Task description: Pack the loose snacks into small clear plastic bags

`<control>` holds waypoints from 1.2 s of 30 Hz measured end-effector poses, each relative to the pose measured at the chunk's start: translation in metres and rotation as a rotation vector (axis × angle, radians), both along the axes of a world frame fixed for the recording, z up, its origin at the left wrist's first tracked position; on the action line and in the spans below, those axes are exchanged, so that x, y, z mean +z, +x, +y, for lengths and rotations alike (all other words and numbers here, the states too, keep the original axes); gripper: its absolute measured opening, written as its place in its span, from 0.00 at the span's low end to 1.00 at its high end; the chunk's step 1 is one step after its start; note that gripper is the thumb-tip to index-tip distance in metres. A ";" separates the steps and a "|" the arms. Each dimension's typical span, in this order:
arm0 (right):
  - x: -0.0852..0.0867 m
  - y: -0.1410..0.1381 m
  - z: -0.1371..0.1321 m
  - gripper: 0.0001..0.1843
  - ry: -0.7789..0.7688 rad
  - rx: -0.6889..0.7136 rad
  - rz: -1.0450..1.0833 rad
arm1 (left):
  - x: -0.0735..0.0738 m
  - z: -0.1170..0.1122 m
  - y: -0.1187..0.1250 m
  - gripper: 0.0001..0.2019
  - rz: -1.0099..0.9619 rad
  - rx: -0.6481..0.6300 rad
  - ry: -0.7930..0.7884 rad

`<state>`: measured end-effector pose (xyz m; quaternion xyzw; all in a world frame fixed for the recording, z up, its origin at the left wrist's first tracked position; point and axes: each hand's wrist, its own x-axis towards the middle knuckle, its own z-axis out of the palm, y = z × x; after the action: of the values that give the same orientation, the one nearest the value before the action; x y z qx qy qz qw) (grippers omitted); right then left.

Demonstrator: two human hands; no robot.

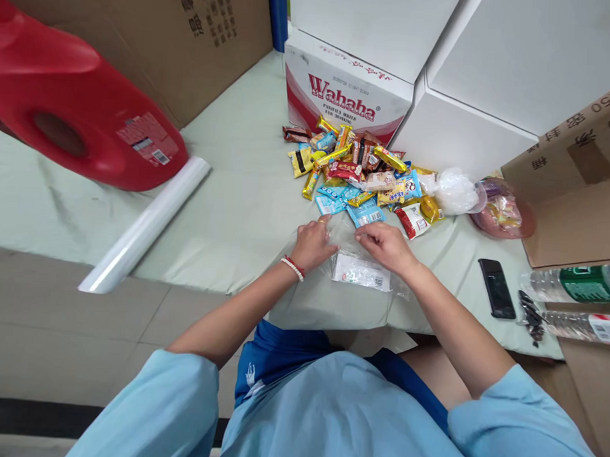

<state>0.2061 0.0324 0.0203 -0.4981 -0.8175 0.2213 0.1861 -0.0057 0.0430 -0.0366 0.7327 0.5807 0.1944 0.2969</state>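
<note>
A clear plastic bag [341, 231] lies at the table's front edge, its mouth between my two hands. My left hand [314, 243], with a red and a white beaded bracelet at the wrist, pinches the bag's left side. On the other side, my right hand [388, 247] has its fingers closed on the bag's edge. A white packet with a barcode [362, 272] shows through or under the film; I cannot tell which. Just beyond my fingers is a heap of wrapped snacks [352, 165] in yellow, red, brown and blue.
A red jug [104, 108] and a white plastic film roll [147, 226] lie left. Behind the snacks stand a Wahaha carton [340, 83] and white boxes [478, 128]. Rightward are bundled white bags [455, 192], a pink bowl [525, 219], a phone [497, 288] and bottles [588, 284].
</note>
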 end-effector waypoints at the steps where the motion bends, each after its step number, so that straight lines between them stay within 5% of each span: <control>1: 0.000 -0.002 -0.013 0.13 0.062 0.056 -0.068 | 0.000 0.001 -0.001 0.28 0.014 -0.021 0.000; 5: -0.008 -0.009 -0.064 0.15 0.150 0.249 -0.402 | -0.002 0.002 -0.010 0.08 0.024 -0.103 0.027; 12: -0.031 -0.009 -0.097 0.20 0.133 0.244 -0.425 | -0.003 0.001 -0.052 0.08 -0.161 -0.238 0.023; 15: -0.034 -0.009 -0.097 0.19 0.122 0.205 -0.375 | 0.008 -0.009 -0.055 0.10 -0.357 -0.165 -0.052; 17: -0.034 -0.010 -0.097 0.20 0.127 0.196 -0.364 | 0.015 -0.019 -0.047 0.14 -0.338 -0.024 -0.107; 20: -0.031 -0.009 -0.099 0.21 0.104 0.197 -0.329 | 0.024 -0.033 -0.030 0.22 -0.047 0.051 -0.091; 23: -0.026 -0.004 -0.102 0.22 0.038 0.203 -0.224 | 0.031 -0.041 -0.019 0.15 0.082 -0.001 -0.108; 27: -0.026 0.005 -0.104 0.24 -0.011 0.204 -0.060 | 0.038 -0.053 -0.003 0.04 -0.194 -0.036 -0.119; 31: -0.031 0.007 -0.105 0.21 -0.005 0.180 -0.061 | 0.032 -0.070 0.028 0.10 -0.311 -0.105 -0.129; 36: -0.023 0.020 -0.116 0.16 -0.045 0.211 0.044 | 0.016 -0.088 0.049 0.19 -0.053 -0.216 0.015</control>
<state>0.2257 -0.0839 -0.0032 -0.4085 -0.8557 0.2691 0.1685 0.0432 -0.0445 -0.0210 0.7877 0.4887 0.1849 0.3262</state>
